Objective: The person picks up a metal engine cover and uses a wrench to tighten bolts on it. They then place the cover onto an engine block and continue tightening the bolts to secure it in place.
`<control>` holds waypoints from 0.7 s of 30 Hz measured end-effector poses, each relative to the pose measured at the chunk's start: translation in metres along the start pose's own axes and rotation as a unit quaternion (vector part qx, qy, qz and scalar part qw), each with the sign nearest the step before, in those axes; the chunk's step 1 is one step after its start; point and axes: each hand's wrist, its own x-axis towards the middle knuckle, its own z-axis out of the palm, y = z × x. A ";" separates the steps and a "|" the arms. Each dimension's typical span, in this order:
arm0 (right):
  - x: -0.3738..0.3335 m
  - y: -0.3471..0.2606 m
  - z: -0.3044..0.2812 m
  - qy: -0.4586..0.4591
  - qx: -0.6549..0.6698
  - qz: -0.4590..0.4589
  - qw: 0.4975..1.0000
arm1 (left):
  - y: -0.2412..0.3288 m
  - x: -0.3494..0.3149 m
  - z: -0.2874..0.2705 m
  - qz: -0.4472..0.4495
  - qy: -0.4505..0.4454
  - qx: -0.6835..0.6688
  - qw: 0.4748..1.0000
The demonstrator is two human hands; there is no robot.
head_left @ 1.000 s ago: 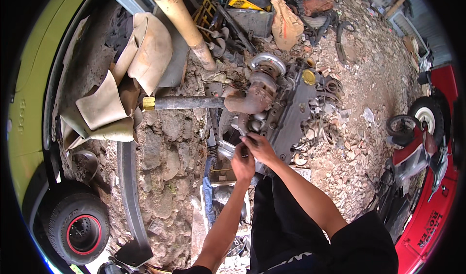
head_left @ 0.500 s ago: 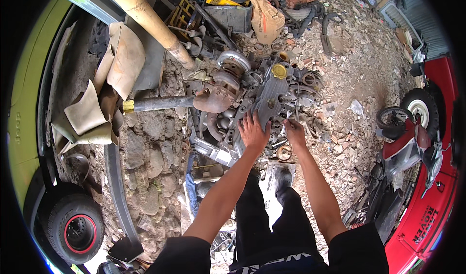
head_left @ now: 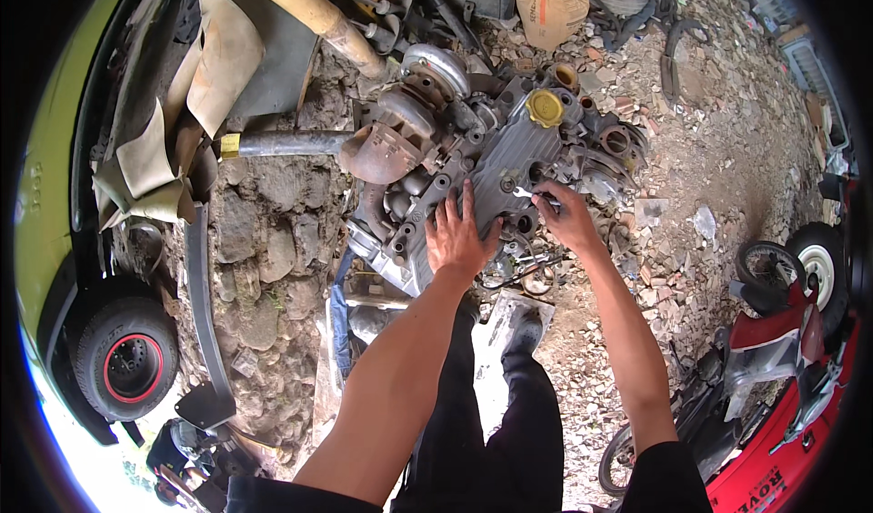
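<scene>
In front of me stands an engine with a long grey valve cover [head_left: 515, 155] and a round yellow oil cap [head_left: 545, 108] at its far end. My left hand [head_left: 456, 238] lies flat on the near part of the cover, fingers spread. My right hand [head_left: 566, 217] grips a small silver wrench [head_left: 524, 192] whose open jaw points left over the cover, close to a bolt. Whether the jaw touches the bolt I cannot tell. A rusty turbocharger [head_left: 386, 152] sits on the engine's left side.
A bamboo pole [head_left: 309, 13] slants in from the upper left, near folded tan sheets [head_left: 218, 58]. Rubble covers the ground at right. A paper sack [head_left: 551, 5] stands at the back. Further right are a motorcycle [head_left: 768, 345] and a red vehicle [head_left: 782, 458]; a wheel [head_left: 134, 367] is at left.
My right hand has moved up to the cover's right edge, bringing the wrench over the cover. My left hand stays flat on the cover. The whole view has shifted and come nearer the engine.
</scene>
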 end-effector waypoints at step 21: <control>0.021 0.007 0.002 0.063 -0.269 -0.210 0.938 | 0.001 0.001 -0.003 -0.004 -0.021 -0.005 1.000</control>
